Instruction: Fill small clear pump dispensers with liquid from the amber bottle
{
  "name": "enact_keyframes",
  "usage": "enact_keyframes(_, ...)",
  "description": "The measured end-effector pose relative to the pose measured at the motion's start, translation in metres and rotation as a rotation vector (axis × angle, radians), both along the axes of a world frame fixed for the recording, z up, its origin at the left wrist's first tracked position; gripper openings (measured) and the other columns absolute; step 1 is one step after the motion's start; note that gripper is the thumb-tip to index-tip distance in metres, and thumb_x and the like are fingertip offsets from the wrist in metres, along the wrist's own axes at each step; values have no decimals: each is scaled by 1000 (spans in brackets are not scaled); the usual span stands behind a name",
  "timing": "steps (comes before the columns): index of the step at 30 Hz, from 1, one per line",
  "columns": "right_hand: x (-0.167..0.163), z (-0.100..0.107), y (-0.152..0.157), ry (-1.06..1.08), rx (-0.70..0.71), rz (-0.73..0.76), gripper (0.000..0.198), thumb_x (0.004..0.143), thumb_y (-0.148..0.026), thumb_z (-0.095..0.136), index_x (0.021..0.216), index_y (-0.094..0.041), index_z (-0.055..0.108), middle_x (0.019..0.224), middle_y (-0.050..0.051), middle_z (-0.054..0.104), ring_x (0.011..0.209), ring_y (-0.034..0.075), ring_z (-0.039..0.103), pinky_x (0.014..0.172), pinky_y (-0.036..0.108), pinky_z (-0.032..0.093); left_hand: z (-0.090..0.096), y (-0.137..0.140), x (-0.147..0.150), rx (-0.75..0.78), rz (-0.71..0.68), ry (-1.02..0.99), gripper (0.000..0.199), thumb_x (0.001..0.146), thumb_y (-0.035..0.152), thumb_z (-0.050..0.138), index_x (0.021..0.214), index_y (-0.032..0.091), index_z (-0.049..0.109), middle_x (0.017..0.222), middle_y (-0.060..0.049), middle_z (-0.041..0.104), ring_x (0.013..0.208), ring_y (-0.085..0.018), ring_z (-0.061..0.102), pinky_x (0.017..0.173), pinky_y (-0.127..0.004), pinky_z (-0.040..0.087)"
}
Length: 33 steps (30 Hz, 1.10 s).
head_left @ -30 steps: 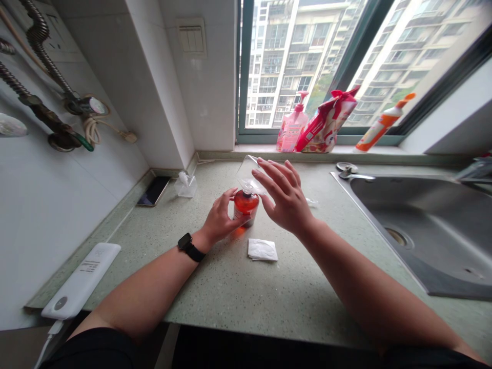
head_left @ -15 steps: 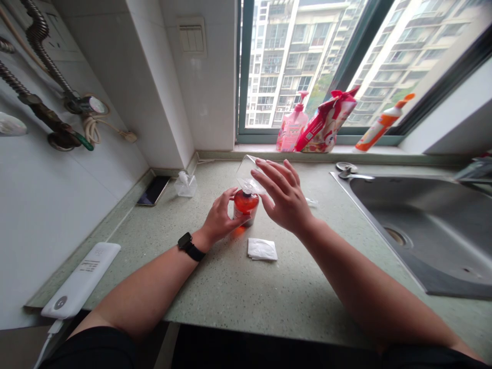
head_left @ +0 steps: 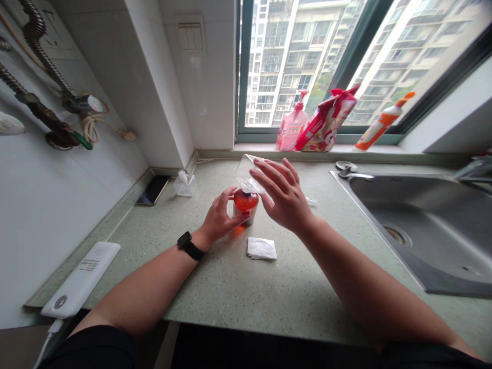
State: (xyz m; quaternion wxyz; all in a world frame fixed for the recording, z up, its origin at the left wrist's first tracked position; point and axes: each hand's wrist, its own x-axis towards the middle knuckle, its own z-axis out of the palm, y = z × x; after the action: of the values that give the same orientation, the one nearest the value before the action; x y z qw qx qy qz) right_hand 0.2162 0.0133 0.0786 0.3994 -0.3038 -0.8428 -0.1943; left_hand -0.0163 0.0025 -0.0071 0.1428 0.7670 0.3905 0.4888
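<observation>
A translucent orange-red bottle (head_left: pixel 246 205) with a dark neck stands upright on the counter. My left hand (head_left: pixel 224 211) is closed around its left side, thumb across the front. On top of the bottle, at the neck, is a clear plastic piece (head_left: pixel 245 174), tilted; its exact kind is hard to make out. My right hand (head_left: pixel 286 197) lies against the right side of this clear piece, fingers stretched out and apart, thumb lower near the bottle's shoulder. In front of the bottle lies a folded white tissue (head_left: pixel 262 248).
A crumpled clear plastic item (head_left: pixel 185 184) and a phone (head_left: pixel 152 190) are at the back left. A white power bank (head_left: pixel 81 279) rests at the left edge. The steel sink (head_left: pixel 434 220) is on the right. A pink pump bottle (head_left: pixel 292 128) stands on the windowsill.
</observation>
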Motion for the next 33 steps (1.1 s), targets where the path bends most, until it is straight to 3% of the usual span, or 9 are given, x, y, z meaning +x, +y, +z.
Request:
enact_keyframes(24, -2, 0, -2, -8, 2, 6, 109, 98, -2, 60, 177, -51, 2, 171, -4, 55, 158, 28, 51, 139, 60, 31, 9, -5, 2, -9, 10, -16, 71, 90, 46, 89, 147, 25, 51, 144, -15, 69, 123, -32, 75, 102, -52, 67)
enact_keyframes(33, -1, -2, -1, 22, -73, -34, 103, 97, -7, 63, 178, -45, 13, 175, 7, 49, 158, 34, 51, 134, 64, 34, 3, -2, 1, -4, -1, -17, 75, 92, 49, 87, 151, 23, 49, 148, -18, 68, 128, -33, 72, 109, -55, 62)
